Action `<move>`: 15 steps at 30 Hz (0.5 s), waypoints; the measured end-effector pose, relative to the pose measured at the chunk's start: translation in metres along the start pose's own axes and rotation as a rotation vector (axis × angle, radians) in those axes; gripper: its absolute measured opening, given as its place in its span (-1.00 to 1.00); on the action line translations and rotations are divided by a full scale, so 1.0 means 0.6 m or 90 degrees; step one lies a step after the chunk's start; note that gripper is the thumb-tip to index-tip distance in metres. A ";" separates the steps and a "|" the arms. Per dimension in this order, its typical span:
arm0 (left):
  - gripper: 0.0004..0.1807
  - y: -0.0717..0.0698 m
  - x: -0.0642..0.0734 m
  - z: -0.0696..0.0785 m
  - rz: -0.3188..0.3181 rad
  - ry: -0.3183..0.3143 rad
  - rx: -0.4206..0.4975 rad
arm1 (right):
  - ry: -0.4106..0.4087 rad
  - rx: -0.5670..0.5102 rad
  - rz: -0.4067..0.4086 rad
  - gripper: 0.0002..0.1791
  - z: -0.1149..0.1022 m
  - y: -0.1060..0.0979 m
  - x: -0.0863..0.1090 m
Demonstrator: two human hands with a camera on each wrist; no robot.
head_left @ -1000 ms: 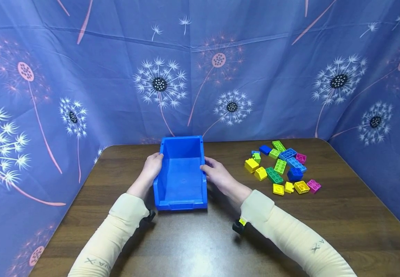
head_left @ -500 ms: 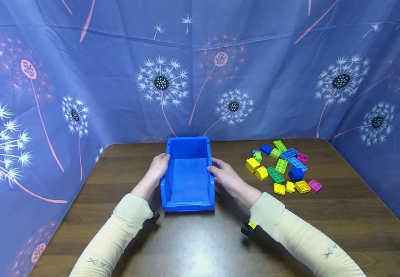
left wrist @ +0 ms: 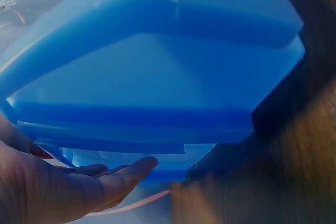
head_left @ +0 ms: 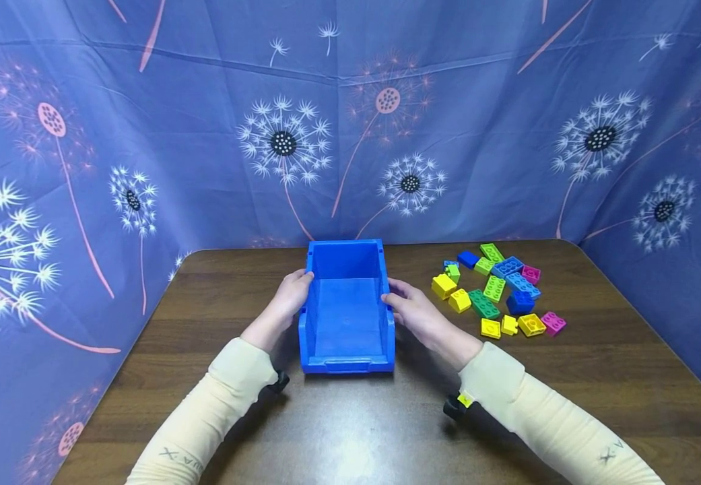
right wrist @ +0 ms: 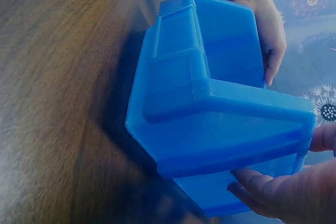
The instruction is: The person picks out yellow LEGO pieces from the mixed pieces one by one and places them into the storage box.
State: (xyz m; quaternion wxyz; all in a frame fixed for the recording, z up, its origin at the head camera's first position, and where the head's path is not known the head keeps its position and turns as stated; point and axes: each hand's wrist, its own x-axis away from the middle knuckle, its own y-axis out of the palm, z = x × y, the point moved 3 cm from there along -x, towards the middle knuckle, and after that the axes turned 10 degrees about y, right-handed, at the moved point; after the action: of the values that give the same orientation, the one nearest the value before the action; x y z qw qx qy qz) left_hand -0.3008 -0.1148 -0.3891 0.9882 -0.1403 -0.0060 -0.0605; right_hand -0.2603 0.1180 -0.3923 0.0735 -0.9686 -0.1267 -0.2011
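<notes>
A blue plastic storage bin (head_left: 347,366), open at the top and lower at its near end, is between my two hands over the middle of the table. Nothing lies inside it. My left hand (head_left: 289,294) grips its left wall, thumb at the upper edge; in the left wrist view the left hand's fingers (left wrist: 128,177) reach under the wall's flange. The opposite wall is held by my right hand (head_left: 417,311), thumb over the rim. From the right wrist view, the right fingers (right wrist: 257,182) tuck beneath that side's lip, and a dark shadow runs along the bin's base.
Several toy building bricks lie loose to the right of the bin, among them a yellow brick (head_left: 444,286), a dark green brick (head_left: 484,304) and a magenta brick (head_left: 553,323). Behind the wooden table (head_left: 350,431) hangs a blue dandelion-print cloth (head_left: 477,135).
Both hands have carried the bin to the right, keeping the same hold on its side walls. It is now nearer the bricks, which stay in their places.
</notes>
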 end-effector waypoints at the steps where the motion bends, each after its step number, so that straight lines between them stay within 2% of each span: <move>1: -0.45 0.002 0.000 0.000 -0.001 0.000 -0.001 | 0.001 0.003 -0.001 -0.38 0.001 -0.002 0.002; 11: -0.46 0.028 -0.005 0.003 -0.021 0.035 0.018 | 0.006 -0.016 -0.008 -0.38 0.007 -0.031 0.015; 15: -0.46 0.036 -0.005 0.007 -0.026 0.036 0.032 | 0.012 -0.011 -0.002 -0.38 0.009 -0.041 0.019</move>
State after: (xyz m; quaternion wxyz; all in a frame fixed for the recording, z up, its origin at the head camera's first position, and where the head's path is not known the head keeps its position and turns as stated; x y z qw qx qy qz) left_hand -0.3014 -0.0927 -0.3914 0.9898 -0.1139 0.0173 -0.0840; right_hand -0.2547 0.1453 -0.3902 0.0656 -0.9671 -0.1260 -0.2111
